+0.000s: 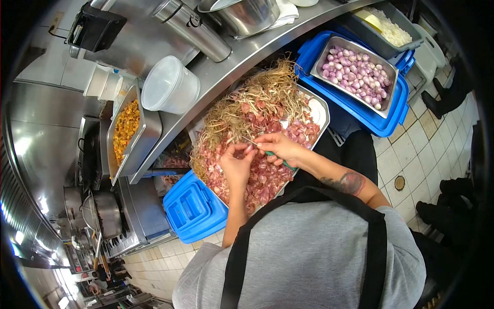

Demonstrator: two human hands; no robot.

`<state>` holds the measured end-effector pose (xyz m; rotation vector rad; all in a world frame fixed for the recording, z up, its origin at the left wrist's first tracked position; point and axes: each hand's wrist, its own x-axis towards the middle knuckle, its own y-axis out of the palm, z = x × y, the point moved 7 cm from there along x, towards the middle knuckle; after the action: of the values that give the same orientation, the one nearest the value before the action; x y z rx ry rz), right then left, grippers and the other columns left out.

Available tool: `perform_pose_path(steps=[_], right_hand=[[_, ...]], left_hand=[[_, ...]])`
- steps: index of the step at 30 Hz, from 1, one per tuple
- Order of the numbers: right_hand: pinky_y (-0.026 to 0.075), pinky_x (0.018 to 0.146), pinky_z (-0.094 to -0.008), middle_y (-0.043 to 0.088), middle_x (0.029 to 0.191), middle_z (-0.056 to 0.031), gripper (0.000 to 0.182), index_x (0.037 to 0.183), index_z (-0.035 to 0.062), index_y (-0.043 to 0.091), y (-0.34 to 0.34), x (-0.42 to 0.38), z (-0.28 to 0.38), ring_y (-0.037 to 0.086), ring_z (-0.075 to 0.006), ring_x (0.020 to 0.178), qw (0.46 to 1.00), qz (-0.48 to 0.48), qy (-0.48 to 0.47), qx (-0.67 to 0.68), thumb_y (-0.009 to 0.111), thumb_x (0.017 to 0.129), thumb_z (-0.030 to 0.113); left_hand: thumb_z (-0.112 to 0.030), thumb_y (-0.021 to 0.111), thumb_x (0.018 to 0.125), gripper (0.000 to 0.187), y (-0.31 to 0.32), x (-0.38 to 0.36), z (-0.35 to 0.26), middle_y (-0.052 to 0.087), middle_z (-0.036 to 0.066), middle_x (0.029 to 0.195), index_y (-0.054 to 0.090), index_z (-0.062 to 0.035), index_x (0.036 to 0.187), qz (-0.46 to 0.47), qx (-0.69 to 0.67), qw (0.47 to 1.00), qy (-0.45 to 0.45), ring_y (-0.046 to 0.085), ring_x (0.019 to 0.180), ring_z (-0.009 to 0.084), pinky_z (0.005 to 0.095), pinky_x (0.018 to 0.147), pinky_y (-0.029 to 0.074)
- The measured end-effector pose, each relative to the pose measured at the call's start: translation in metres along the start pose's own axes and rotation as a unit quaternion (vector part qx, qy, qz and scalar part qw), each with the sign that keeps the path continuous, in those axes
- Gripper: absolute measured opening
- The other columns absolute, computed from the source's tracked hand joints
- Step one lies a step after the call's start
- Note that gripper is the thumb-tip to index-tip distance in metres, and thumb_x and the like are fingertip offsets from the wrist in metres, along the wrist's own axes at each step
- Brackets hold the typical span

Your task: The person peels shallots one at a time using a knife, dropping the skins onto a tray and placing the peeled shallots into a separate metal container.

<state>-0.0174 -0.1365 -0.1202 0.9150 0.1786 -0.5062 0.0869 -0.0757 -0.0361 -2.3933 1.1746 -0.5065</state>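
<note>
My left hand [236, 164] pinches a small shallot [249, 149] between its fingertips. A small knife with a green handle [286, 164] is in my right hand [279, 148], its thin blade pointing at the shallot. Both hands are close together over a large metal tray [323, 105]. Loose reddish shallot skins [262, 180] fill the near part of the tray. Dry roots and stalks [231, 110] lie heaped at its far and left side. To the right, a metal pan of peeled shallots [355, 74] rests on a blue lid [395, 114].
A steel counter edge [190, 105] runs beyond the tray, bearing a plastic tub [170, 86] and a steel cylinder [198, 33]. Another blue lid [191, 206] lies at left. At upper right is a grey bin [414, 44] with white contents. Other people's dark shoes [432, 104] stand at right.
</note>
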Motion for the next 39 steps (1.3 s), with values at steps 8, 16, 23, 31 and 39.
perform_pose_path(steps=[8,16,23,31,39], right_hand=[[0.027,0.038,-0.0159,0.054,0.079,-0.0021,0.017,0.107,0.0094,0.053,-0.016,-0.004,0.007,0.038,-0.0054,0.051,0.992,-0.033,0.004,0.124,0.052,0.091,0.013],[0.029,0.039,-0.017,0.052,0.075,-0.0009,0.04,0.131,0.01,0.043,0.03,-0.051,0.052,0.04,-0.0037,0.05,0.986,0.003,-0.161,-0.035,0.049,0.092,0.011],[0.03,0.039,-0.0185,0.053,0.071,-0.0011,0.038,0.129,0.0088,0.046,0.034,-0.052,0.051,0.044,-0.004,0.051,0.963,0.023,-0.234,-0.129,0.052,0.091,0.012],[0.031,0.04,-0.0187,0.054,0.069,0.0003,0.037,0.126,0.0074,0.048,0.001,-0.054,0.055,0.043,-0.0033,0.051,0.98,-0.08,-0.179,-0.047,0.053,0.091,0.014],[0.034,0.045,-0.0173,0.054,0.071,0.0005,0.049,0.137,0.0108,0.036,0.027,-0.081,0.068,0.042,-0.0024,0.051,0.936,-0.057,-0.268,-0.219,0.052,0.091,0.011]], left_hand=[[0.008,0.061,0.079,0.022,-0.001,0.011,0.022,0.063,0.012,0.099,0.058,0.0025,0.1,0.056,-0.437,0.897,-0.028,0.061,0.086,0.0139,0.024,0.075,0.052],[0.007,0.061,0.08,0.023,0.003,0.008,0.013,0.06,0.016,0.107,0.055,0.0037,0.102,-0.051,-0.376,0.925,-0.028,0.06,0.094,0.0173,0.0267,0.086,0.048],[0.003,0.061,0.083,0.016,0.009,-0.003,-0.006,0.064,0.013,0.095,0.057,0.0019,0.098,-0.024,-0.467,0.882,-0.067,0.063,0.085,0.0166,0.0255,0.073,0.054],[-0.001,0.058,0.085,0.015,0.015,-0.007,-0.01,0.063,0.013,0.097,0.057,-0.0001,0.101,0.026,-0.528,0.838,-0.135,0.062,0.091,0.0193,0.029,0.08,0.054],[0.006,0.059,0.082,0.022,0.017,-0.009,-0.024,0.061,0.013,0.1,0.055,0.001,0.103,0.004,-0.479,0.875,-0.068,0.061,0.094,0.0194,0.0294,0.085,0.052]])
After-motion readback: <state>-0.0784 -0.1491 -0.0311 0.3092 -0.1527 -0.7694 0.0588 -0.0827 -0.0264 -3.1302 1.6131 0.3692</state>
